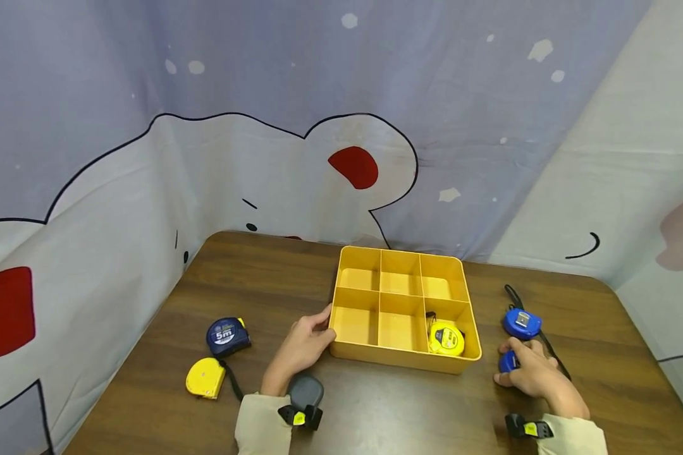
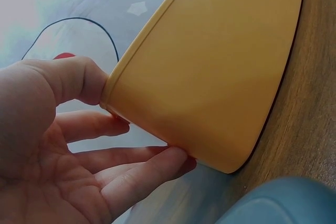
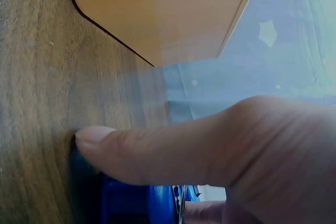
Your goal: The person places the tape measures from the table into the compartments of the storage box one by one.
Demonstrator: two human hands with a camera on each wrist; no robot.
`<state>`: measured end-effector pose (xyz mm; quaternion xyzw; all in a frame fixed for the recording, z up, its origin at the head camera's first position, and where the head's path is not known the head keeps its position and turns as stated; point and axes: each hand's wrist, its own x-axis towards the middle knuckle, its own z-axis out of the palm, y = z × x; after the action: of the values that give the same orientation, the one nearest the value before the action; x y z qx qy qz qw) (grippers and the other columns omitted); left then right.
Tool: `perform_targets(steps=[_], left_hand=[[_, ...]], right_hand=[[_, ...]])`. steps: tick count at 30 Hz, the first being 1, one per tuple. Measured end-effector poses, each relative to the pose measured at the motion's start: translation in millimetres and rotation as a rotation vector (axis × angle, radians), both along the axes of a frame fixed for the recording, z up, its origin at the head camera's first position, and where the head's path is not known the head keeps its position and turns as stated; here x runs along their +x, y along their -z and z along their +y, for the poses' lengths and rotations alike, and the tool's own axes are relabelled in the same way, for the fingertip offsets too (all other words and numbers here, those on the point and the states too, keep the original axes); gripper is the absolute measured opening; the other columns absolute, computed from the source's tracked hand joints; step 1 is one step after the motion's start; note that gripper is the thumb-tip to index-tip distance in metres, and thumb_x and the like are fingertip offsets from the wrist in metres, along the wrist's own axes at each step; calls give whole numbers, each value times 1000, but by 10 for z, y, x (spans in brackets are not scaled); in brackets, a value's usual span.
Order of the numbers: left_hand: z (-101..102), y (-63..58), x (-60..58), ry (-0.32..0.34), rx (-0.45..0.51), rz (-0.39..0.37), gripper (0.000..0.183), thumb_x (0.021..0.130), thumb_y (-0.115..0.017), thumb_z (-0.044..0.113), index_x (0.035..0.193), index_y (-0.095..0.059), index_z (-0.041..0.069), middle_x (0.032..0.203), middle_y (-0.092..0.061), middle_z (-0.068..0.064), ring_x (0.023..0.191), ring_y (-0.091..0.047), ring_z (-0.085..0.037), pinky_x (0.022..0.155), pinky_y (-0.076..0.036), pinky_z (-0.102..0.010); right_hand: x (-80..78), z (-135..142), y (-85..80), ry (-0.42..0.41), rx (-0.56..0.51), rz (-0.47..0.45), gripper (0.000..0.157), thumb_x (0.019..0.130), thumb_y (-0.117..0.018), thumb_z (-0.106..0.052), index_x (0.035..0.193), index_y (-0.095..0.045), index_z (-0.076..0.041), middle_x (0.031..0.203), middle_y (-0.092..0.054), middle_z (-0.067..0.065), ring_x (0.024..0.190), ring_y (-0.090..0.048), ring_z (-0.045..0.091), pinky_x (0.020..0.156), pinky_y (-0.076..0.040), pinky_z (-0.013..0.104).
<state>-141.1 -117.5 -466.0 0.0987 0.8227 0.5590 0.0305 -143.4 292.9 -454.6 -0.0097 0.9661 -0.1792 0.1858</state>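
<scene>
The yellow six-compartment box [image 1: 401, 361] stands on the table, and my left hand [image 1: 303, 344] holds its left side. In the left wrist view the thumb meets the rim while the fingers [image 2: 149, 174] touch the outer wall lower down. My right hand [image 1: 532, 373] grips a blue tape measure [image 1: 508, 361], which lies on the table right of the box. The right wrist view shows the thumb [image 3: 157, 153] along this blue case [image 3: 128, 203]; the hand hides much of it. A yellow tape measure [image 1: 446, 339] sits in the box's front right compartment.
Another blue tape measure [image 1: 522, 323] with a black strap lies just beyond my right hand. At left are a dark blue tape measure [image 1: 227, 336] and a yellow one [image 1: 205, 378]. A grey rounded case [image 1: 305, 392] lies by my left wrist. Printed cloth [image 1: 273, 177] hangs behind the table.
</scene>
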Motion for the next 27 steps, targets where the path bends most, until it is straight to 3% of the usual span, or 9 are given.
perform_targets(steps=[8, 15, 23, 27], left_hand=[[-7, 19, 15, 5, 3, 3, 50, 78, -49, 10, 125, -36, 3, 118, -44, -14, 93, -52, -17, 73, -42, -25], [-16, 21, 30, 23, 57, 11, 48, 78, -49, 5, 124, -36, 6, 118, -44, -14, 94, -51, -21, 72, -42, -23], [36, -266, 133, 22, 39, 27, 46, 78, -48, 2, 123, -36, -2, 121, -40, -14, 98, -48, -21, 75, -41, -27], [23, -121, 48, 8, 14, 38, 48, 78, -49, 7, 123, -37, 2, 120, -42, -13, 96, -50, -17, 74, -41, -25]], right_hand=[[3, 16, 19, 2, 10, -31, 62, 59, -69, -42, 107, -45, -11, 102, -34, 28, 81, -37, 43, 61, -32, 55], [8, 26, 68, -65, -35, 39, 57, 53, -73, -37, 100, -51, -14, 99, -43, 19, 89, -40, 33, 63, -37, 48], [-22, 79, 85, -105, -71, 86, 53, 53, -74, -35, 97, -53, -15, 97, -45, 17, 89, -41, 31, 65, -38, 46], [-23, 86, 31, -102, -70, 96, 52, 55, -73, -35, 98, -52, -15, 98, -44, 18, 87, -43, 31, 64, -39, 47]])
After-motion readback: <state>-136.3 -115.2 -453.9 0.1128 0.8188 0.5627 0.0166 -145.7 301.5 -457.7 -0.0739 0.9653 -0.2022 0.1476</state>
